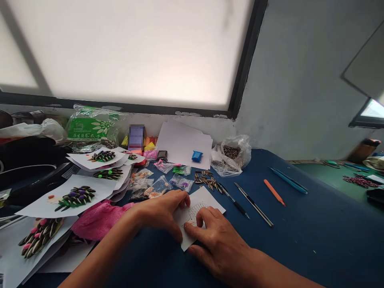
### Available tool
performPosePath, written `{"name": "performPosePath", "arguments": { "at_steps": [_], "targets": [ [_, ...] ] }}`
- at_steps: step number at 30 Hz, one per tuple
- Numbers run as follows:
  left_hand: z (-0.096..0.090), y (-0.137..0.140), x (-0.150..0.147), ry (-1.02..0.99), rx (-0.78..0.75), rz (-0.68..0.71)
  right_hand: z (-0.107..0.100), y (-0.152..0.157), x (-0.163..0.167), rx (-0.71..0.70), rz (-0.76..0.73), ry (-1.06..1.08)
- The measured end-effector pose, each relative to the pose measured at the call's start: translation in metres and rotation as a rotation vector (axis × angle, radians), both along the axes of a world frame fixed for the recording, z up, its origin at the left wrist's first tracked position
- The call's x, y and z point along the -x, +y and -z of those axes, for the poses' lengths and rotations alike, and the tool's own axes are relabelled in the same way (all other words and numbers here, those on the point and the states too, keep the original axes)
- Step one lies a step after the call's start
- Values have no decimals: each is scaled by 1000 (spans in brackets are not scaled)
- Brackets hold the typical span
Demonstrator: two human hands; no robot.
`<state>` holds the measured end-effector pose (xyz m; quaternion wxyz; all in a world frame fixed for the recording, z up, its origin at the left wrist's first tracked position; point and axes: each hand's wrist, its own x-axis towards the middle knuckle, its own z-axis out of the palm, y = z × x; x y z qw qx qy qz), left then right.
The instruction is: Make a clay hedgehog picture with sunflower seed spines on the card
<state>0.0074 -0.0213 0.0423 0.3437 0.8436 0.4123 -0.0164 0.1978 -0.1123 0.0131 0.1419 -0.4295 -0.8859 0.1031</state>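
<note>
A small white sheet of paper (210,195) with a line drawing of a scale-patterned shape (195,210) lies on the dark blue table cover. My left hand (168,210) rests along its left side, thumb and fingers spread apart at the edge. My right hand (217,236) leans over the lower right of the sheet. Its index fingertip presses on a small peach-coloured patch at the drawing's left end, the thumb sits apart below, and the other fingers are bent. Behind the sheet is a loose pile of striped sunflower seeds (207,181). The right hand partly covers the drawing.
Pens (235,201), a metal-ended stick (253,204), an orange marker (274,192) and a blue pen (288,180) lie rightward. Small clay bags (159,186), a blue packet (197,156) and a seed bag (231,154) stand behind. Seed-covered pictures (105,192) and pink cloth (100,220) are left.
</note>
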Motion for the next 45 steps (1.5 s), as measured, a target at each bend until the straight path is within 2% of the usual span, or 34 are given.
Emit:
{"name": "performPosePath", "arguments": {
  "at_steps": [9,17,20,25,30,35,45],
  "targets": [
    [-4,0,-2,9,1,5,-2,2,8,39,8,53],
    [-2,1,0,17,-14,10,-1,3,8,18,-56,86],
    [-2,0,1,24,-11,1,2,6,4,-26,-72,169],
    [-5,-3,-1,33,-19,5,7,16,-9,-157,38,323],
    [-6,-4,-3,28,-13,-14,12,15,-16,-197,-43,236],
    [-6,-4,-5,28,-16,-21,11,13,-15,-186,-54,96],
    [-3,-3,-3,17,-17,-18,14,14,-16,-192,-53,49]
  ]
}}
